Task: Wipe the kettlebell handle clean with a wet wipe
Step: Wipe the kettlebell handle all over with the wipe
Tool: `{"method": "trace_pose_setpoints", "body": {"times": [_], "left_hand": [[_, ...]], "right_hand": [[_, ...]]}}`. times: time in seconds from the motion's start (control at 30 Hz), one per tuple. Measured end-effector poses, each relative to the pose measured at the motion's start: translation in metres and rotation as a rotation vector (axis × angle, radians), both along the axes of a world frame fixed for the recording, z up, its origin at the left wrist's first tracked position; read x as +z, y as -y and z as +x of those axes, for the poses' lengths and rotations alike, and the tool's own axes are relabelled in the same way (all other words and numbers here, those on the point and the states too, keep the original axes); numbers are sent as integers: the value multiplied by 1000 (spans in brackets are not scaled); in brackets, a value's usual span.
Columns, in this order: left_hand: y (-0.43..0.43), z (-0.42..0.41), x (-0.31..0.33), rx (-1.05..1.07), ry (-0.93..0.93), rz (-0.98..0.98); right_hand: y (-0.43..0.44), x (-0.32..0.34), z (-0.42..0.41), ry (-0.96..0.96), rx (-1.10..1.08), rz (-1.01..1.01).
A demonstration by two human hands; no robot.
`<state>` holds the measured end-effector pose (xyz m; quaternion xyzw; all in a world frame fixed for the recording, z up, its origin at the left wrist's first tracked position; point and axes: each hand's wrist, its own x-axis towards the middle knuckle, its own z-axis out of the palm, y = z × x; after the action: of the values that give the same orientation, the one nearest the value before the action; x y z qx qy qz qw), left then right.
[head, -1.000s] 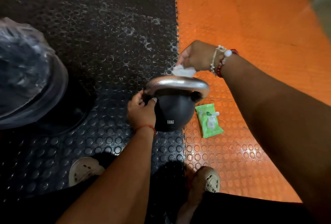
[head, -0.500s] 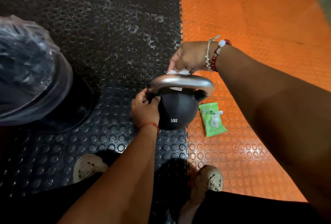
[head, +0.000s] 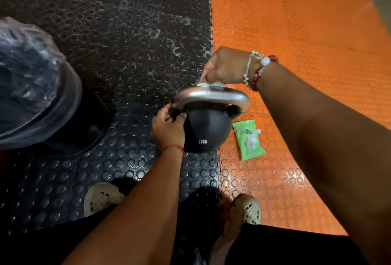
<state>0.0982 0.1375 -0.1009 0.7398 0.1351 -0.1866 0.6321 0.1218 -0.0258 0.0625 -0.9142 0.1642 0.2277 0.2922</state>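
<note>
Kettlebell (head: 208, 131), black and matte, upright on the studded floor (head: 127, 158) at the black–orange seam; its smooth steel handle (head: 211, 95) runs left to right. Right hand (head: 224, 66), just behind, clutches a bunched white wipe (head: 208, 84) against the bar's far side; left hand (head: 168, 128) grips the handle's left root.

I have a single view: a wide-angle camera on the person's head, facing forward and steeply down at the floor (head: 127, 53). It sits near the kettlebell (head: 208, 131), close enough to show the wet wipe (head: 211, 84) under the right hand (head: 224, 65); the left hand (head: 168, 131) and both shoes (head: 101, 198) fall within frame too.
</note>
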Motion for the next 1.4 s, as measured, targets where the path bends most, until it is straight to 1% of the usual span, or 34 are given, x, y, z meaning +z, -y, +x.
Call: {"method": "trace_pose_setpoints", "body": {"times": [0.13,0.27,0.43,0.53,0.7,0.83,0.97,1.1,1.27,1.4], "left_hand": [[0,-1,1,1,7,2],[0,-1,3,2,4,3],[0,0,3,8,0,4],[0,-1,1,8,-4,10],[0,1,-5,0,-2,-2],[1,1,-7,11,-13,-16],[0,2,-11,-4,-2,-19],[0,1,-9,-1,-9,-20],[-1,2,-9,-7,-9,-14],[-1,1,-6,-12,-16,-8]], "right_hand": [[-2,3,-6,71,10,-10],[-4,-1,-6,91,4,-39],[-7,-1,-13,175,70,-86],[-9,0,-16,182,44,-115],[-20,-2,-28,280,63,-188],[-18,-2,-32,303,9,-193],[-25,-7,-41,390,58,-253],[-23,-8,-41,389,-6,-236],[-35,-15,-48,510,115,-311],[-30,-14,-44,474,62,-337]]}}
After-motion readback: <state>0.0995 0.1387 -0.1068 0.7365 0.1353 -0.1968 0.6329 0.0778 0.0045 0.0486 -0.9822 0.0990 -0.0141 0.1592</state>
